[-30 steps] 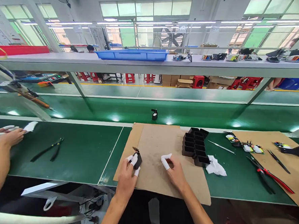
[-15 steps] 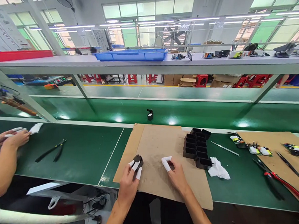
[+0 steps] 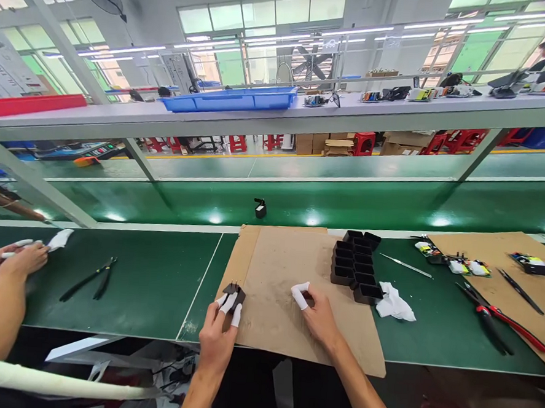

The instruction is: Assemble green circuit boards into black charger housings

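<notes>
My left hand (image 3: pixel 218 330), with white finger cots, is closed around a black plug adapter (image 3: pixel 235 295) at the left side of a cardboard sheet (image 3: pixel 282 260). Its metal prongs point up and away from me. Over the cardboard, to the right, my right hand (image 3: pixel 317 311) has thumb and index finger curled together, also in white cots. Whatever may lie in that pinch is hidden. Beyond it, rows of open black plastic housings (image 3: pixel 352 264) stand side by side on the cardboard's right part.
Right of the housings lie a crumpled white tissue (image 3: pixel 394 302), a thin metal tool (image 3: pixel 406 266), red-handled pliers (image 3: pixel 490 313) and circuit boards (image 3: pixel 469 266). Black pliers (image 3: pixel 90 279) lie left, near a co-worker's hands (image 3: pixel 24 256). A small black adapter (image 3: pixel 260 209) sits on the green belt.
My left hand has shifted left with the plug adapter, toward the cardboard's left edge. My right hand stays nearly in place. The whole view has moved slightly.
</notes>
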Demonstrator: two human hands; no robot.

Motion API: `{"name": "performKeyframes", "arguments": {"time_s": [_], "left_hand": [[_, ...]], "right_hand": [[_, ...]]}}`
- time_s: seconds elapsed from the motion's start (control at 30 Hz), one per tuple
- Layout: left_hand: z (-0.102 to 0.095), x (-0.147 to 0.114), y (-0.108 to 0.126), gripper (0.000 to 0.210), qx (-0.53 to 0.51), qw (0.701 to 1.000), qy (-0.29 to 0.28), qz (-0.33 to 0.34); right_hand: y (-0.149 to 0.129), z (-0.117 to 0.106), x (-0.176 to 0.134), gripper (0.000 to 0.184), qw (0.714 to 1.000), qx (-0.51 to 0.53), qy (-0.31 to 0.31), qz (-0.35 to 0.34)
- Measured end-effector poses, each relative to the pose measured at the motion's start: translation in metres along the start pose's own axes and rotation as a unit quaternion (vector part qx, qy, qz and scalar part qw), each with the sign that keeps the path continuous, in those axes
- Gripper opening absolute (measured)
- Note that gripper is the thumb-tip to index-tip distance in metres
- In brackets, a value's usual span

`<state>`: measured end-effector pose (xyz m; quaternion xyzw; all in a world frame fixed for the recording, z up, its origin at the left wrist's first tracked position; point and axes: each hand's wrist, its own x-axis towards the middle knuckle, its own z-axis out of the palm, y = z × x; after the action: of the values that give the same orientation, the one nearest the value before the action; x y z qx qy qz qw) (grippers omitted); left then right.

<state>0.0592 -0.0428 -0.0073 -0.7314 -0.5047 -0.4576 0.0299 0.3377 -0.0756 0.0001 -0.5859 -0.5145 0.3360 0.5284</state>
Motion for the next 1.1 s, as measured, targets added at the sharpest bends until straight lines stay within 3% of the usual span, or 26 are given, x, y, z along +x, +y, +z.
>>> {"name": "performKeyframes", "arguments": {"time_s": [0.43,0.6,0.67,0.87,0.97,1.1], "left_hand": [[0.000,0.000,-0.011,0.022,-0.005,1.000,-0.003,-0.022],[0.001,-0.004,-0.020,0.024,0.004,1.000,0.020,-0.013],[0.000,-0.003,-0.018,0.025,-0.001,1.000,0.002,-0.021],[0.011,-0.004,0.012,0.029,-0.042,0.995,-0.007,-0.093],[0.028,-0.010,0.033,0.044,-0.103,0.981,-0.011,-0.167],[0.045,-0.022,0.057,0.045,-0.209,0.943,-0.058,-0.251]], "right_hand": [[-0.001,0.000,-0.001,0.027,1.000,-0.020,0.002,0.001],[0.001,0.000,-0.001,0.024,0.999,-0.030,0.007,-0.008],[0.002,0.000,-0.001,0.024,0.999,-0.037,0.006,-0.016],[-0.013,0.017,-0.015,0.024,0.993,-0.067,-0.046,-0.081],[-0.029,0.039,-0.028,0.040,0.984,-0.078,-0.082,-0.139],[-0.036,0.060,-0.034,0.054,0.979,-0.115,-0.043,-0.165]]}}
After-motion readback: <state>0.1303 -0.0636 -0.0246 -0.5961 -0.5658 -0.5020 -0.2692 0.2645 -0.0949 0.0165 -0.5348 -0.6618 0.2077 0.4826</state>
